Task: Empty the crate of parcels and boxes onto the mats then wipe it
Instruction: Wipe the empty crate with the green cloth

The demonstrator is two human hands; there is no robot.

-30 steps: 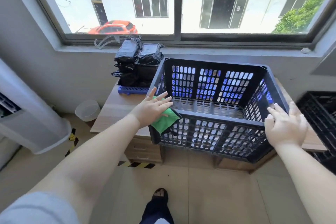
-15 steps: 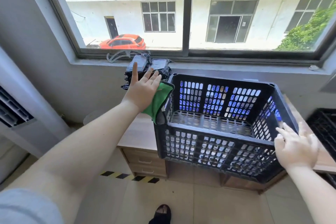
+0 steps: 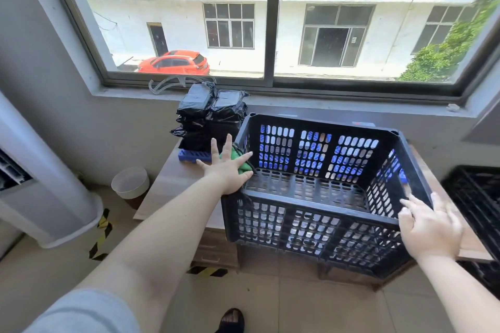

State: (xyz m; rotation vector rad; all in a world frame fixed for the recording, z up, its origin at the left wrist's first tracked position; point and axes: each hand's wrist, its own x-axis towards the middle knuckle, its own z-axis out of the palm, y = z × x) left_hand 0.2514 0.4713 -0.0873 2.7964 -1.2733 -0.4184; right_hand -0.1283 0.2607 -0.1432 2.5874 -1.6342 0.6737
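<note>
The left hand (image 3: 227,170), fingers spread flat in a released grip, has slid the green cloth (image 3: 238,161) down the empty crate's (image 3: 311,213) left wall on the worktop (image 3: 173,184); the right hand (image 3: 430,227), fingers straight, steadies its near right corner.

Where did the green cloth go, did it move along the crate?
Yes. The green cloth slid from the crate's near left corner toward the far one.

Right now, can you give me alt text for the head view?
The left hand presses a green cloth against the left wall of an empty black crate on a wooden table, fingers spread. The right hand steadies its right corner; black parcels sit stacked behind.
</note>
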